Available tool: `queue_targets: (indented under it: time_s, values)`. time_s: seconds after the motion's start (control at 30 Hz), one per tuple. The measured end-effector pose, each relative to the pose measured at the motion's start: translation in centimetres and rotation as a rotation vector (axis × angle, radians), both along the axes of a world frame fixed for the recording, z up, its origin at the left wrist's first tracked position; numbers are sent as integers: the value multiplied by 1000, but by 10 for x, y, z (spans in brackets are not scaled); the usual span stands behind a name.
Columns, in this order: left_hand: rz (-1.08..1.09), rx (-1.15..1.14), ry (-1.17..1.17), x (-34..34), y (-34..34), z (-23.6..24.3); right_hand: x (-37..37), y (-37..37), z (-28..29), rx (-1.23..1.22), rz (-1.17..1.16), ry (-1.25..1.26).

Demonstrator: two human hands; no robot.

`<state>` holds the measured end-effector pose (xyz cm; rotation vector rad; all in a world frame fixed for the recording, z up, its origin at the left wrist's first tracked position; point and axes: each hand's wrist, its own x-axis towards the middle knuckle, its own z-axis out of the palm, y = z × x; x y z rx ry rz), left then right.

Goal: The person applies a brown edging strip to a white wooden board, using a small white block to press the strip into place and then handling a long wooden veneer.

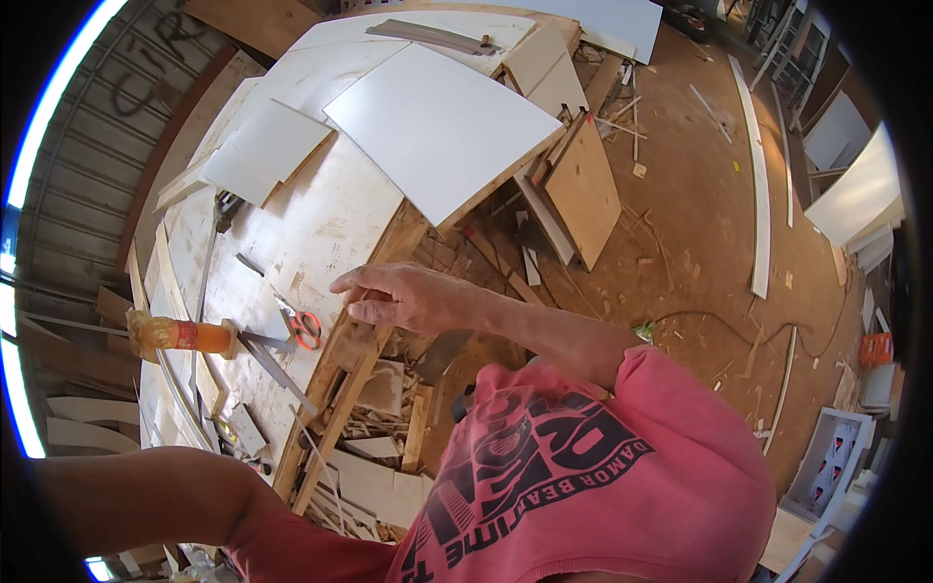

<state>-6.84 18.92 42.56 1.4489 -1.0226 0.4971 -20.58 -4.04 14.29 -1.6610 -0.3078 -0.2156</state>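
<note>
While the right hand (391,294) hangs loosely open, seemingly empty, by the right edge of the counter (335,209) — left hand unseen — orange-handled scissors (296,320) lie just left; probably a pause, any grasp needs reaching left.

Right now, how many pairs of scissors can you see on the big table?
1. The orange-handled scissors lie on the table, between the orange bottle and the right hand. Others could be hidden under the boards.
</note>
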Motion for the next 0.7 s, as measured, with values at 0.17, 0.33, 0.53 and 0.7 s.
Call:
queue_targets:
  time_s: [0.17,0.33,0.53,0.7]
  values:
    - [-112,111,222,25,-33,-60,5,6,81,214,-113,-344]
    - [-226,324,431,43,-100,-147,-3,-14,142,471,-193,-656]
    - [-316,385,511,54,-170,-217,0,-27,134,341,-353,-863]
    - [-294,333,474,69,-175,-205,-6,-22,150,329,-455,-878]
